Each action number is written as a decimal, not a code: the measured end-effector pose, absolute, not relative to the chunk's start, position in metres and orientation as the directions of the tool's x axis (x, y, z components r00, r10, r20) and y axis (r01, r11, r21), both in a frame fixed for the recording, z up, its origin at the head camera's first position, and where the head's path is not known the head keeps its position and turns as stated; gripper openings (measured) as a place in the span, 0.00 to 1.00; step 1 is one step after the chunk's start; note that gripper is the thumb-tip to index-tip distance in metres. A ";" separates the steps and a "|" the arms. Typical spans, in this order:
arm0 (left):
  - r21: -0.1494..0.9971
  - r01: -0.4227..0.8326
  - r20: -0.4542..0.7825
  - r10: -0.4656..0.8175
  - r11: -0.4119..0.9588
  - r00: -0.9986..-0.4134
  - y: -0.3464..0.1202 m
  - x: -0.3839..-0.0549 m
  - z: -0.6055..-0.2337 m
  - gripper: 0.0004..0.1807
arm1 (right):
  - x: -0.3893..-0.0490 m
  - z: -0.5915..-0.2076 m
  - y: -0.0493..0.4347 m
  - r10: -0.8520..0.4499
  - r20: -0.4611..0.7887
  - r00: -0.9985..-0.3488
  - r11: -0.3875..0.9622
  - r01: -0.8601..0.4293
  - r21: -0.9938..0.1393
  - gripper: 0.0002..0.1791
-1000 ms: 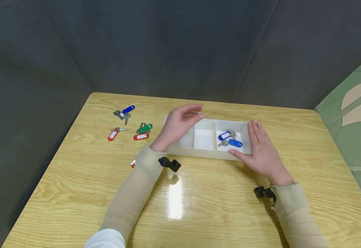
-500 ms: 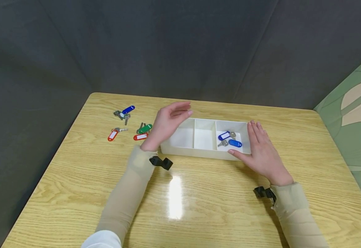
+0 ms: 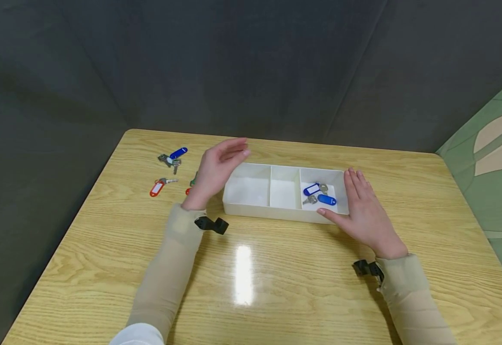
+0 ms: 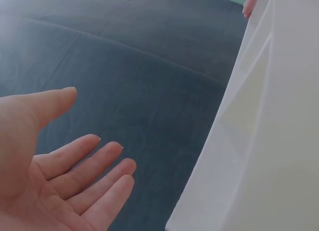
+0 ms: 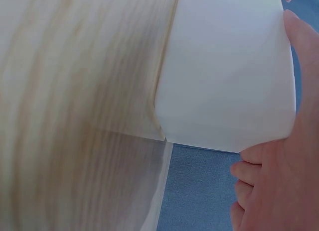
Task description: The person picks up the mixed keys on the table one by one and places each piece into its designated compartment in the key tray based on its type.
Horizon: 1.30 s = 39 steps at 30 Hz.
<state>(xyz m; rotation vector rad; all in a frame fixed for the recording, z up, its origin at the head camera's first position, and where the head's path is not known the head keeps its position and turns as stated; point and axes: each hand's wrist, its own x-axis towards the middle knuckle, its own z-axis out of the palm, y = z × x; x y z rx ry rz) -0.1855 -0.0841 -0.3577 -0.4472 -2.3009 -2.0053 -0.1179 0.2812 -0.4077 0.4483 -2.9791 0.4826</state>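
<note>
Tray [image 3: 268, 211] near the head view's centre is best steadied lightly by the right hand [image 3: 367, 218], fingers close together, thumb spread, while the empty left hand [image 3: 214, 170], fingers loosely bent, should not bump it.

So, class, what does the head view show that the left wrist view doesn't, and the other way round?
Only the head view: blue plastic key tags, a red plastic key tag, silver metal keys.
Only the left wrist view: an unobstructed look at all four fingers of the bare left hand, which overlap in the head view.
Both: that hand, the white divided tray, part of the bare right hand, the dark fabric backdrop.
</note>
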 end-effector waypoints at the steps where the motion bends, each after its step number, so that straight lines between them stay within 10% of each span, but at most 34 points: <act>1: 0.960 0.252 0.230 0.172 0.118 -0.958 -0.086 -0.186 -0.358 0.22 | -0.118 -0.407 0.281 -0.270 0.131 -0.954 0.908 -0.297 -0.294 0.63; 39: 0.941 0.185 0.198 -0.017 0.285 -0.980 -0.159 -0.190 -0.372 0.26 | -0.118 -0.407 0.282 -0.277 0.140 -0.951 0.908 -0.307 -0.287 0.63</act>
